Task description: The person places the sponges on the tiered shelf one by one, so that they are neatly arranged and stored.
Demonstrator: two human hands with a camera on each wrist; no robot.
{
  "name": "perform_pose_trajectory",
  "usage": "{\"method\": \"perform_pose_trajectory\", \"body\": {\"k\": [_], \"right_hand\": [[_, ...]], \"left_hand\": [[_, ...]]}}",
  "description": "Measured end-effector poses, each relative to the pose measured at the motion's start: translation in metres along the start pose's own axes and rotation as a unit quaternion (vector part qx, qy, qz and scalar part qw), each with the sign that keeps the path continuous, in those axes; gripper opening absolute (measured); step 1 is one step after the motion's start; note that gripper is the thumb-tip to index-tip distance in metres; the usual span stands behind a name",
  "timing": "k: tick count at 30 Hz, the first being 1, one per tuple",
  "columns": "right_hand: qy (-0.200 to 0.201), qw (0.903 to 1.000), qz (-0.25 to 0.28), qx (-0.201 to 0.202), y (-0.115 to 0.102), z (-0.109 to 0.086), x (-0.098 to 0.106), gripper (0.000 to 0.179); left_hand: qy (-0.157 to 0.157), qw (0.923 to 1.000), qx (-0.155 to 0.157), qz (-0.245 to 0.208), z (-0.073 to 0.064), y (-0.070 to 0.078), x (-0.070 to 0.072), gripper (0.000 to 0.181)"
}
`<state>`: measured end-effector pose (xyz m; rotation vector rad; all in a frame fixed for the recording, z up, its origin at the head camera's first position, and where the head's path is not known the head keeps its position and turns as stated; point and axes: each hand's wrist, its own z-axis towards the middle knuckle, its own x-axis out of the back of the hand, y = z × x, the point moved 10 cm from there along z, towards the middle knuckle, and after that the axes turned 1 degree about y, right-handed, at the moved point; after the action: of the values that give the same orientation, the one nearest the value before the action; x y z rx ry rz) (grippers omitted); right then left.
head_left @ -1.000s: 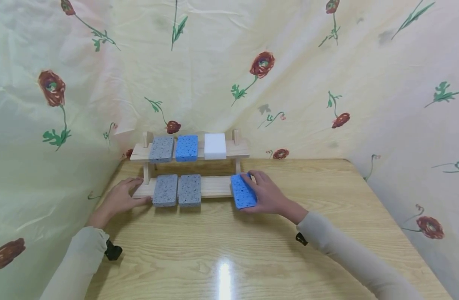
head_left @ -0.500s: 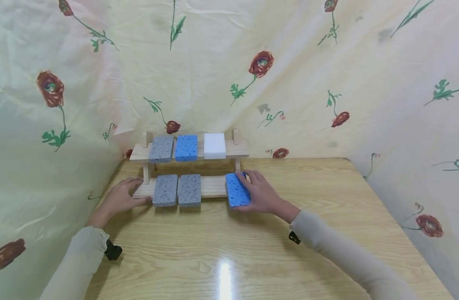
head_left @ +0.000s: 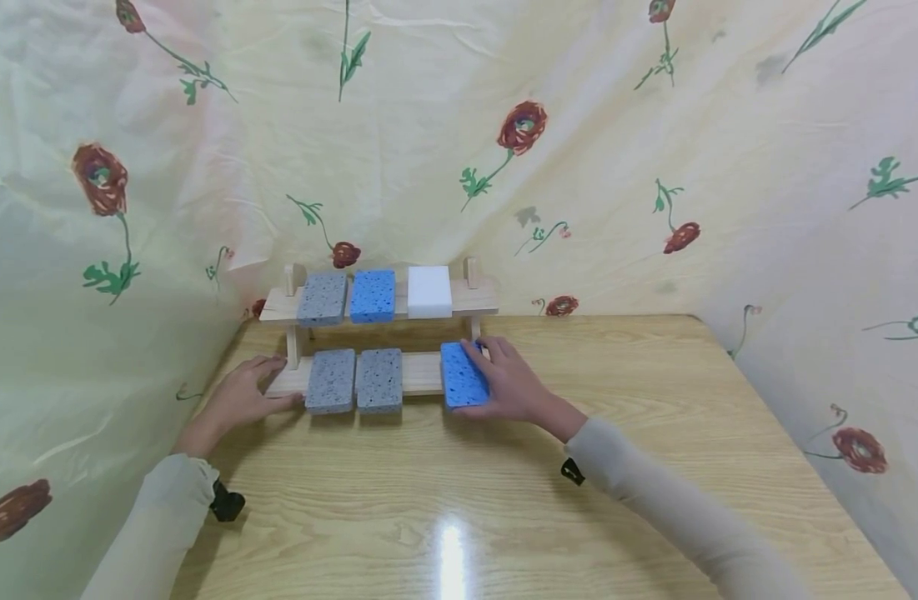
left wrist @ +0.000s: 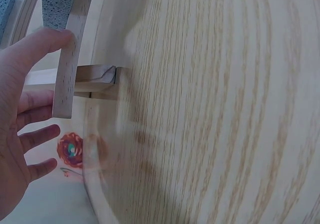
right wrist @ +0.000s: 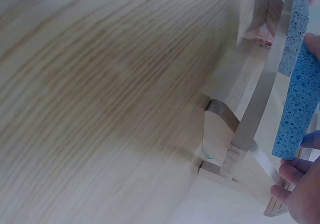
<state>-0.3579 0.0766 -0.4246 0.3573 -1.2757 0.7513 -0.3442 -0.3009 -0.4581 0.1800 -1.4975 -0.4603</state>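
Note:
My right hand (head_left: 514,385) holds a blue speckled sponge (head_left: 462,377) at the right end of the lower board of a two-tier wooden rack (head_left: 423,373). In the right wrist view, the thumb and fingertips lie at opposite edges of this blue sponge (right wrist: 297,104), close over the board. My left hand (head_left: 237,396) grips the lower board's left end; the left wrist view has the thumb on the front edge of the board (left wrist: 69,72) and fingers behind it. Two grey sponges (head_left: 331,381) lie side by side on the lower board, left of the held one.
On the upper board lie a grey sponge (head_left: 323,297), a blue sponge (head_left: 373,295) and a white sponge (head_left: 429,292). The rack stands towards the back left of a wood-grain table (head_left: 398,500). Flower-print cloth (head_left: 398,150) hangs around the back and sides.
My right hand has carried the blue sponge left along the lower board, closer to the grey sponges, and it has become more upright in view. The left hand stays put.

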Motion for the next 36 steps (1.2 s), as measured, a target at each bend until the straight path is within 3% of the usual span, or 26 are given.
{"method": "perform_pose_trajectory", "body": {"k": [28,36], "right_hand": [[-0.019,0.9997,0.015,0.005,-0.022,0.024,-0.012,0.117],[-0.020,0.9997,0.002,0.011,-0.025,0.026,-0.018,0.118]], "left_hand": [[-0.012,0.9999,0.011,-0.004,-0.001,-0.001,0.000,0.092],[-0.001,1.0000,0.003,-0.001,-0.001,0.000,0.000,0.089]]}}
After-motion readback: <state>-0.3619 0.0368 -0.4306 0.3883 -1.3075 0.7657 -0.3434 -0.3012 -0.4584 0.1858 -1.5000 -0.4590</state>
